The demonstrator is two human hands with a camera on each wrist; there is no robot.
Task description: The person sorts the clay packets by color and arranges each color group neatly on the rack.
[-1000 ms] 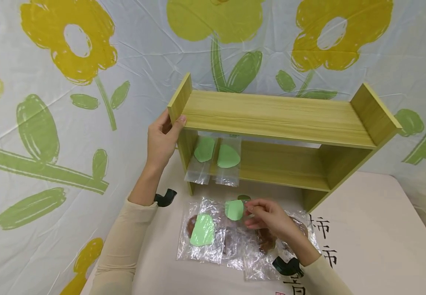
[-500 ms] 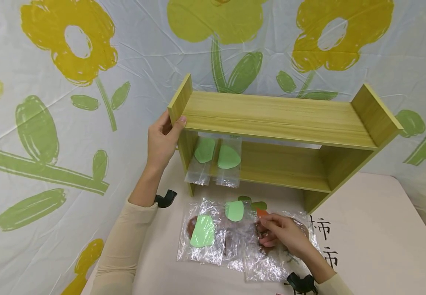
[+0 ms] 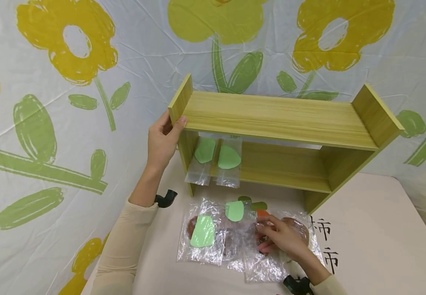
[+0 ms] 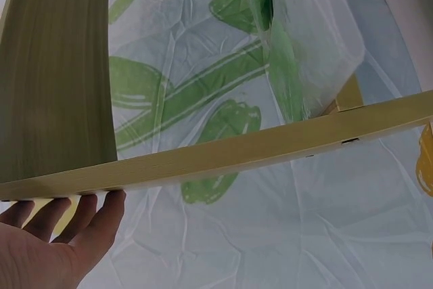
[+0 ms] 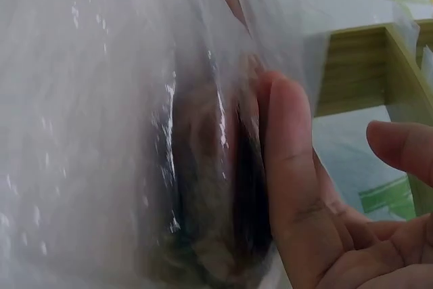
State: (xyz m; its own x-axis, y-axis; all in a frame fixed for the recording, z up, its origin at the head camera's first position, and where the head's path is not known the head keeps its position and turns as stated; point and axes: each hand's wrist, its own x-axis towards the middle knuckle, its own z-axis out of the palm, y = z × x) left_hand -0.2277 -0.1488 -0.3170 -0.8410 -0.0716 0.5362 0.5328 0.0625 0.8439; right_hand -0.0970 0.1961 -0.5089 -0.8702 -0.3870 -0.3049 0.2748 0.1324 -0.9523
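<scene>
My left hand (image 3: 162, 141) grips the upper left side panel of a small wooden shelf (image 3: 279, 119), thumb on the front. In the left wrist view its fingertips touch the panel's edge. My right hand (image 3: 281, 237) is over clear plastic bags (image 3: 264, 266) on the table. Its fingers touch one bag (image 5: 196, 65), with the thumb standing apart in the right wrist view. An orange piece (image 3: 262, 213) shows at its fingertips. Other bags hold light green pieces (image 3: 202, 231) and brown round shapes (image 3: 295, 229). What lies under the right hand is partly hidden.
Two narrow bags with green pieces (image 3: 229, 157) hang over the front of the lower shelf board. A black strap-like object (image 3: 166, 198) is by the left wrist. Dark green pieces (image 3: 259, 205) lie behind the bags. A flower-printed cloth (image 3: 132, 49) stands behind the shelf.
My right hand has moved right and slightly down from the small green piece, and an orange piece has come into view at its fingertips. The left hand stays on the shelf.
</scene>
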